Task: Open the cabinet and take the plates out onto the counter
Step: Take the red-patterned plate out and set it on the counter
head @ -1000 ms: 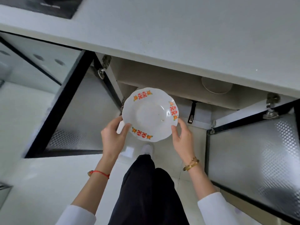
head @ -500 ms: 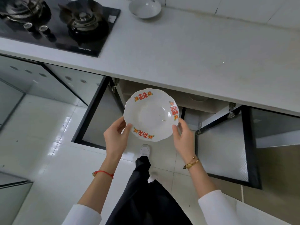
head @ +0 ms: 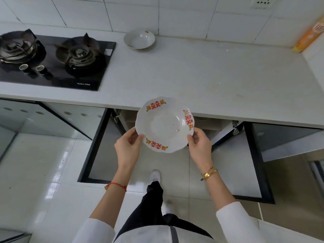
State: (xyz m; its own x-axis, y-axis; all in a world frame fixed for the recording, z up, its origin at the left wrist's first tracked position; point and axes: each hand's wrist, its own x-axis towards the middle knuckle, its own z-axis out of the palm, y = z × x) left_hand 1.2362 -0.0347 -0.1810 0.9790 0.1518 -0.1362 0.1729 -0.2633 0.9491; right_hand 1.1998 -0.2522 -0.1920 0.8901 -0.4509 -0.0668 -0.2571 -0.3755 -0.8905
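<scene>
I see the cabinet [head: 175, 120] under the counter [head: 201, 76] with both doors swung wide open. The left door [head: 103, 146] and the right door [head: 245, 163] stick out over the floor. Inside the cabinet it is dark, and I cannot tell what is in there.

On the counter, far back by the wall tiles, sits a white bowl [head: 139, 40]. It looks empty. Next to it on the left is a black gas stove [head: 52, 58] with two burners. An orange box [head: 310, 34] leans in the far right corner.

I am holding a plate [head: 164, 124] with both hands. My left hand [head: 128, 148] grips the plate's left edge, thumb on top. My right hand [head: 200, 146] grips the right edge the same way. The plate is up in the air, in front of the open cabinet, and its far edge reaches over the front lip of the counter. It is not resting on anything.

The plate is white and a bit deep, with a wavy rim. It has red marks with small orange flowers in three spots on the rim. The middle is plain and has a few tiny specks. It tilts a little toward me.

My left wrist has a red string [head: 116, 185] and my right wrist has gold bracelets [head: 208, 173].
</scene>
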